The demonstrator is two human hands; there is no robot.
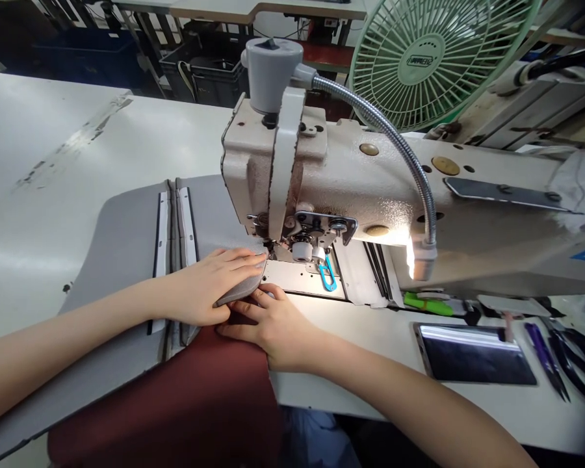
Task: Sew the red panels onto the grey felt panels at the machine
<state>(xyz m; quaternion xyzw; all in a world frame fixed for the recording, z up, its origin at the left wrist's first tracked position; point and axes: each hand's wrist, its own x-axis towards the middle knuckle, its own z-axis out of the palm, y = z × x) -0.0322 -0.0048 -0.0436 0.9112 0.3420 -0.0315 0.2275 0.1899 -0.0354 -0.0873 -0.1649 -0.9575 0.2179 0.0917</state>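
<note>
My left hand lies over the right corner of a grey padded fabric panel, its fingers stretched toward the needle area of a sewing machine. Its thumb is bent at the panel's lower edge, gripping it. Close beside it, my right hand has its fingers curled on the edge of a dark red sheet, just below the grey corner; the fingertips are partly hidden. Two white strips with dark edges run across the grey panel. The needle itself is hard to make out.
A lit gooseneck lamp hangs by the machine arm. Right of my hands lie a phone, a purple pen, black-handled scissors and a green-handled tool. A green fan stands behind; dark crates sit beyond the table.
</note>
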